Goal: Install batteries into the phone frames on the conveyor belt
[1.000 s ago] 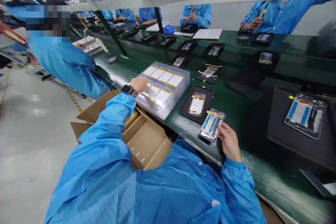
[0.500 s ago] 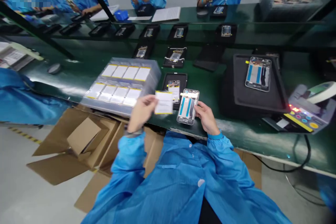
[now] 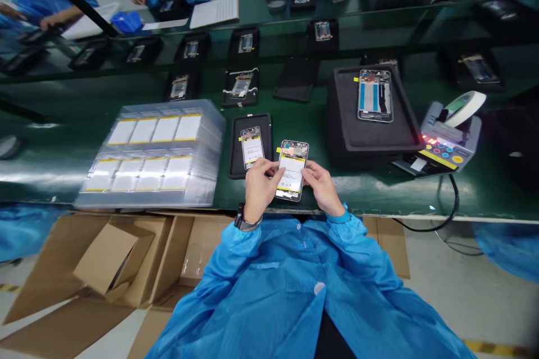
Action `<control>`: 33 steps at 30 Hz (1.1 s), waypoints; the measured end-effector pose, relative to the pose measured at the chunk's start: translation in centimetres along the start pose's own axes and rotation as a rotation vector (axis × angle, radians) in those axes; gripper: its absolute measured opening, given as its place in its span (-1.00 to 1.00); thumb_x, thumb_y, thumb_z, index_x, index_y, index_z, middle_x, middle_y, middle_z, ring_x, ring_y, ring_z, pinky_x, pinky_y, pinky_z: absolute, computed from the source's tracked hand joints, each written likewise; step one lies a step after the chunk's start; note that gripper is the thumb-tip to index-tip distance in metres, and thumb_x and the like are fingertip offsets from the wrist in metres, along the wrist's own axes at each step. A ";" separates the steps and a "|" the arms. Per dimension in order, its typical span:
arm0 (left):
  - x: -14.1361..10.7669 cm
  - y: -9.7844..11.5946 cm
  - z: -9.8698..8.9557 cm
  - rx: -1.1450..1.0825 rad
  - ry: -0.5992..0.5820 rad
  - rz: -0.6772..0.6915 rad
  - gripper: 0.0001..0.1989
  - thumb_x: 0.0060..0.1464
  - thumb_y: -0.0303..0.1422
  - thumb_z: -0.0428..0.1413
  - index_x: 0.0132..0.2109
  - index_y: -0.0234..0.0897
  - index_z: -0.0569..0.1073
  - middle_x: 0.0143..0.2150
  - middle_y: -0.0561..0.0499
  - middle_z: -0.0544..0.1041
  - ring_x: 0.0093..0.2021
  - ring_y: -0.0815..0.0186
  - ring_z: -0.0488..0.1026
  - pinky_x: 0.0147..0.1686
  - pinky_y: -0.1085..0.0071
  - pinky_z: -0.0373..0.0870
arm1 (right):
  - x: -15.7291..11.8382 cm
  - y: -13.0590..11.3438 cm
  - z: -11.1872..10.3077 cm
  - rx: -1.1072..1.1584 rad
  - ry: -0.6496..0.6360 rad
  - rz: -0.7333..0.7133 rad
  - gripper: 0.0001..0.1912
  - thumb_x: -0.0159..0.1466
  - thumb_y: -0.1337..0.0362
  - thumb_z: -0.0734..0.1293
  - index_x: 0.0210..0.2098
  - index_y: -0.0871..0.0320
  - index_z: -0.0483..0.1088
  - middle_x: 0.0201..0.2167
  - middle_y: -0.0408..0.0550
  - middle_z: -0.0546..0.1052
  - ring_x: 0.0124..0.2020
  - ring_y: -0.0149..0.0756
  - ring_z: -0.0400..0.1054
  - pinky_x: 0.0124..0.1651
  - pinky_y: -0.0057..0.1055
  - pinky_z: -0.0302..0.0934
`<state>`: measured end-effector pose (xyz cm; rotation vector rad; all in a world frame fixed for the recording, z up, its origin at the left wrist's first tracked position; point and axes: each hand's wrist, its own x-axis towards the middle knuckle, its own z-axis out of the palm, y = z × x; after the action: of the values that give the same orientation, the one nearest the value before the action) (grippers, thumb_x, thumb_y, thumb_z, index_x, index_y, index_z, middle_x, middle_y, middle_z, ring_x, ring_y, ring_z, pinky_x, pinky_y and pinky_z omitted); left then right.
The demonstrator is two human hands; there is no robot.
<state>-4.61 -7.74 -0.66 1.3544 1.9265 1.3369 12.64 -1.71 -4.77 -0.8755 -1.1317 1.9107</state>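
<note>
Green workbench (image 3: 362,193) runs across the view; open cardboard box (image 3: 177,247) sits below its front edge. On bench, left: stacked clear trays (image 3: 147,179) of white, yellow-edged sheets. Right: black foam mat (image 3: 345,140) bearing a second phone frame (image 3: 374,95). Phone frame (image 3: 292,148) held over bench, just beside black tray (image 3: 236,148); white sheet (image 3: 290,175) lies on its face. Left hand (image 3: 261,188), wristwatch on, fingers pressed on sheet and frame. Right hand (image 3: 322,188) curled, gripping frame's right edge.
</note>
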 end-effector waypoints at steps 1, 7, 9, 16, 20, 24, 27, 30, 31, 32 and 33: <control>0.0 0.0 0.2 0.002 0.013 0.000 -0.88 0.08 -0.32 0.33 -0.27 -0.28 0.65 -0.32 -0.03 0.56 -0.36 0.32 0.45 -0.28 0.38 0.43 | -0.2 -0.2 -0.2 -0.004 0.005 -0.012 -0.42 0.15 -0.21 0.55 -0.05 0.07 0.53 -0.27 -0.08 0.69 -0.31 -0.20 0.56 -0.29 -0.35 0.41; 0.3 -1.0 0.4 -0.439 -0.263 -0.319 -0.52 -0.01 -0.08 0.43 -0.09 -0.32 0.55 -0.29 -0.04 0.61 -0.38 0.32 0.50 -0.39 0.45 0.41 | -0.9 -1.2 -0.6 -0.050 0.025 -0.059 -0.46 0.18 -0.19 0.54 -0.11 0.09 0.50 -0.31 -0.09 0.68 -0.32 -0.23 0.55 -0.25 -0.37 0.40; 0.1 -1.1 0.6 -0.545 -0.385 -0.354 -0.51 0.03 0.01 0.40 -0.16 -0.34 0.54 -0.30 -0.06 0.63 -0.36 0.29 0.53 -0.34 0.42 0.46 | -1.0 -1.4 -0.3 -0.043 0.035 -0.045 -0.46 0.15 -0.20 0.56 -0.17 0.08 0.47 -0.34 -0.10 0.67 -0.33 -0.21 0.55 -0.27 -0.35 0.42; -0.4 0.3 3.5 -0.527 -0.223 -0.379 -0.43 0.01 0.14 0.36 -0.26 -0.33 0.50 -0.36 -0.02 0.60 -0.43 0.33 0.48 -0.41 0.45 0.41 | -1.5 -1.7 1.0 -0.033 0.101 -0.055 -0.44 0.11 -0.22 0.57 -0.22 0.07 0.40 -0.44 -0.15 0.62 -0.43 -0.24 0.51 -0.35 -0.34 0.43; -0.4 1.2 4.6 -0.419 -0.150 -0.312 -0.46 0.07 0.12 0.32 -0.33 -0.35 0.52 -0.43 0.00 0.53 -0.45 0.36 0.39 -0.46 0.47 0.32 | -1.5 -1.9 1.3 -0.073 0.187 -0.069 -0.43 0.11 -0.25 0.55 -0.29 0.08 0.38 -0.56 -0.23 0.51 -0.55 -0.35 0.38 -0.45 -0.42 0.34; -0.7 1.6 4.8 -0.398 -0.151 -0.287 -0.50 0.10 0.07 0.29 -0.35 -0.34 0.50 -0.44 0.02 0.52 -0.46 0.37 0.35 -0.47 0.47 0.30 | -1.4 -2.0 1.5 -0.124 0.273 -0.063 -0.41 0.12 -0.28 0.53 -0.40 0.08 0.31 -0.64 -0.27 0.39 -0.60 -0.41 0.26 -0.55 -0.48 0.20; -0.9 1.8 4.8 -0.366 -0.143 -0.279 -0.53 0.12 0.03 0.28 -0.38 -0.34 0.49 -0.46 0.04 0.48 -0.46 0.39 0.32 -0.47 0.49 0.27 | -1.5 -2.2 1.7 -0.141 0.292 -0.071 -0.42 0.11 -0.26 0.54 -0.40 0.07 0.30 -0.62 -0.25 0.41 -0.59 -0.41 0.25 -0.55 -0.47 0.19; -0.9 2.1 4.8 -0.317 -0.126 -0.274 -0.52 0.12 0.02 0.28 -0.42 -0.35 0.48 -0.49 0.05 0.44 -0.46 0.40 0.28 -0.48 0.50 0.22 | -1.6 -2.2 1.7 -0.174 0.304 -0.099 -0.44 0.13 -0.24 0.53 -0.40 0.08 0.32 -0.60 -0.23 0.44 -0.59 -0.42 0.25 -0.54 -0.48 0.18; -0.8 2.1 4.8 -0.305 -0.120 -0.275 -0.52 0.12 0.02 0.28 -0.43 -0.34 0.47 -0.50 0.06 0.42 -0.46 0.40 0.27 -0.49 0.50 0.20 | -1.6 -2.2 1.7 -0.186 0.305 -0.111 -0.44 0.14 -0.23 0.53 -0.41 0.09 0.32 -0.59 -0.22 0.45 -0.59 -0.43 0.24 -0.54 -0.48 0.17; -0.8 2.1 4.8 -0.295 -0.115 -0.276 -0.51 0.12 0.02 0.29 -0.45 -0.34 0.46 -0.51 0.06 0.41 -0.47 0.41 0.26 -0.49 0.50 0.19 | -1.7 -2.2 1.7 -0.195 0.302 -0.120 -0.44 0.14 -0.23 0.53 -0.42 0.09 0.30 -0.60 -0.22 0.44 -0.59 -0.44 0.24 -0.55 -0.49 0.16; -0.7 2.1 4.9 -0.287 -0.110 -0.277 -0.51 0.12 0.02 0.29 -0.46 -0.34 0.45 -0.52 0.06 0.40 -0.47 0.41 0.26 -0.50 0.50 0.18 | -1.7 -2.1 1.6 -0.199 0.300 -0.126 -0.44 0.15 -0.22 0.53 -0.42 0.09 0.30 -0.60 -0.23 0.43 -0.60 -0.44 0.24 -0.55 -0.49 0.15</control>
<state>0.46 -6.05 -1.06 0.9643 1.6983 1.3114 12.65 -3.10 -1.90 -1.1284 -1.1741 1.5228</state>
